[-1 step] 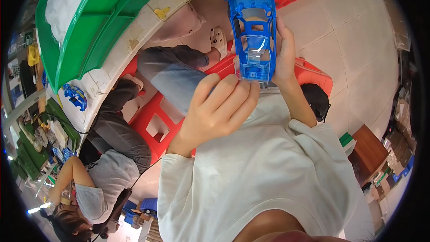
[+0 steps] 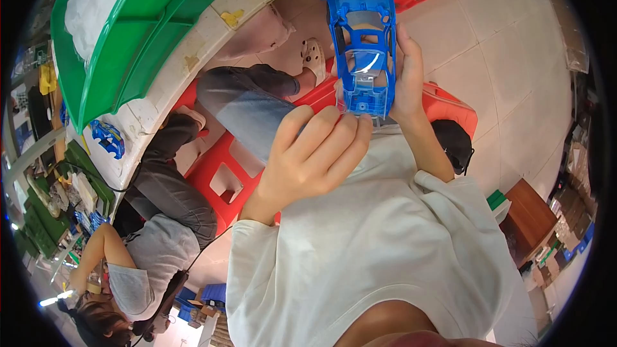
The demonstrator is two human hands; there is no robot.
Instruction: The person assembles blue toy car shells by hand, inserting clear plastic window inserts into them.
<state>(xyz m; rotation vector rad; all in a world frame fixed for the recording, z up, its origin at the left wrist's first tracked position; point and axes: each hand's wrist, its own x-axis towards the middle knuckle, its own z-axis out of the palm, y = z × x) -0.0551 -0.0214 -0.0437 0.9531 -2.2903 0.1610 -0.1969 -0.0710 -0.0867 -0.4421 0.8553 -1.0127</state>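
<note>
A blue toy car body shell [image 2: 358, 3] is held up with its hollow inside facing me. My right hand [image 2: 409, 77] is closed around its right side, with some fingers hidden behind it. A clear plastic window piece [image 2: 365, 63] lies inside the shell's nearer half. My left hand [image 2: 318, 154] is closed at the near end, its curled fingertips against the window piece's edge. Their exact grip is partly hidden by the fingers.
To the left, a white table [image 2: 138, 122] bears a green bin [image 2: 160, 32] with white contents and another blue car shell [image 2: 107, 139]. Red stools [image 2: 225, 177] stand around my legs. A seated co-worker [image 2: 160, 247] is at the lower left; a dark bag [image 2: 453, 143] hangs right.
</note>
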